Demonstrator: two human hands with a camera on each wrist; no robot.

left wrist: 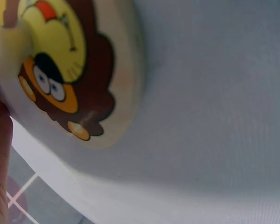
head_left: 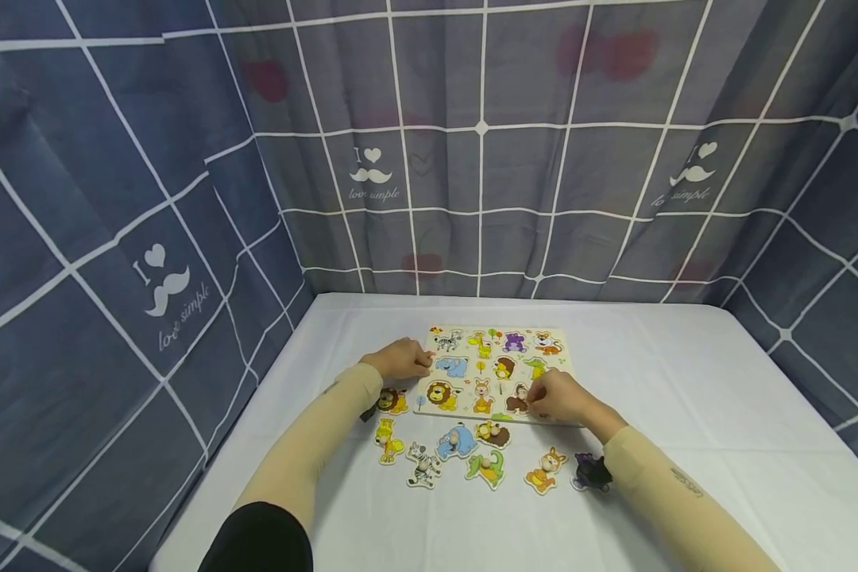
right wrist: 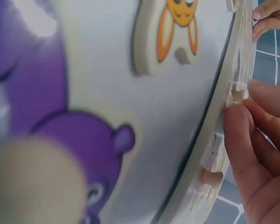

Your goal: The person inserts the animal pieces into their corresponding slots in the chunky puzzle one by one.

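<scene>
1. Curtain with white grid lines (head_left: 436,179), dark blue-grey, rises beyond both hands and down past the left of the left one.
2. Giraffe piece (head_left: 388,442) lies printed side up, nearer the person than the left hand; lion piece (head_left: 392,401) lies next to it, close to the left wrist, its pale knob (left wrist: 10,49) upward.
3. Left hand (head_left: 402,359) is well apart from the right one. Its fingertips touch the left edge of the puzzle board (head_left: 463,386); I cannot tell whether they clamp it or only rest there.
4. Zebra piece (head_left: 424,465), elephant piece (head_left: 457,442), crocodile piece (head_left: 486,469) and hedgehog piece (head_left: 492,434) lie on the person's side of the board, between the two hands.
5. Board lies flat between the hands, on the white cloth (head_left: 686,381).
6. Monkey piece (head_left: 518,400) is at the board's near right corner; whether it sits fully in its recess I cannot tell.
7. Kangaroo piece (head_left: 545,470) lies nearer the person than the right hand.
8. Right hand (head_left: 561,396) pinches the monkey piece's knob between thumb and finger.
9. Purple animal piece (head_left: 592,472) lies just beside the right sleeve (head_left: 675,488).
</scene>
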